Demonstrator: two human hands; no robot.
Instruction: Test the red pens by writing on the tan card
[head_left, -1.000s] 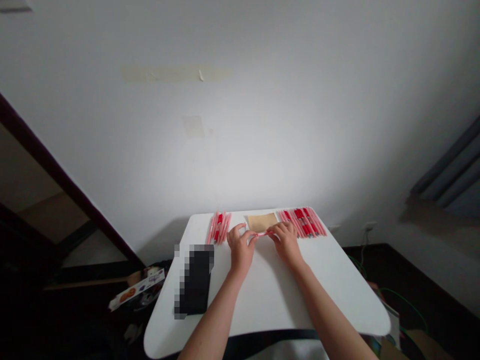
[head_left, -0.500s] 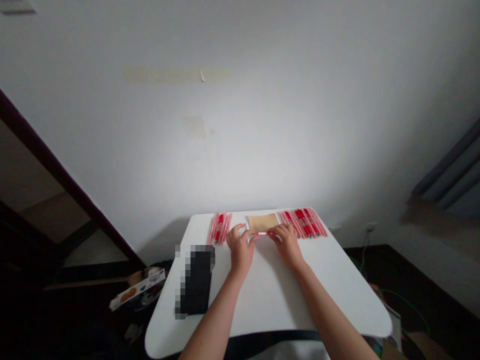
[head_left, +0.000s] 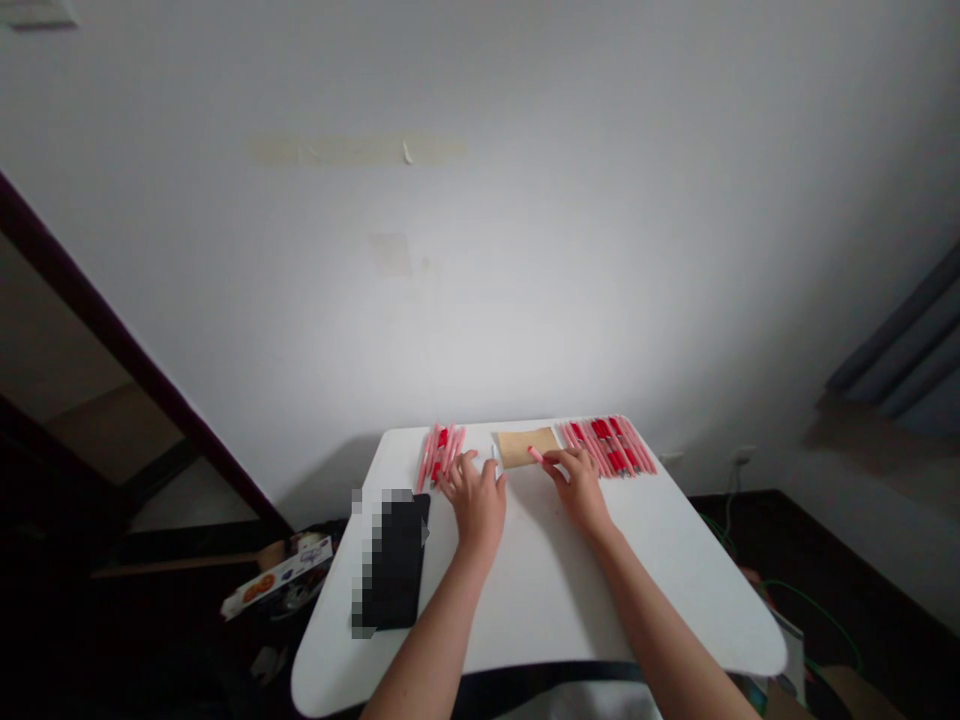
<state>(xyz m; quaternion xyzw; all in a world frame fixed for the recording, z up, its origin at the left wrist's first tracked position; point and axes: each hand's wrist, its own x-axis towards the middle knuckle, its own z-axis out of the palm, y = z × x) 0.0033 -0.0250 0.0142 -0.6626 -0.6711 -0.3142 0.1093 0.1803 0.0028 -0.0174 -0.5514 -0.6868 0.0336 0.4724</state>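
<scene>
Pinched in the fingers of my right hand (head_left: 581,492) is a pink pen (head_left: 535,455) with a red end, tilted over the lower edge of a tan paper sheet (head_left: 517,447). My left hand (head_left: 478,505) hovers with its fingers apart, close to the left group of pink and red pens (head_left: 437,455). A small whitish piece (head_left: 494,454) shows by its index finger; I cannot tell whether it is touched. Beside my right hand lies a larger row of pink and red pens (head_left: 619,447).
A dark flat object (head_left: 401,570), partly pixelated, rests on the left side of the white table (head_left: 540,610). The wall (head_left: 525,300) stands behind the table. Boxes (head_left: 281,577) and other clutter lie on the floor at the left.
Both hands held the pen level between them before. My left hand has let go and moved slightly left, its fingers spreading. The pen stays in my right hand, now tilted.
</scene>
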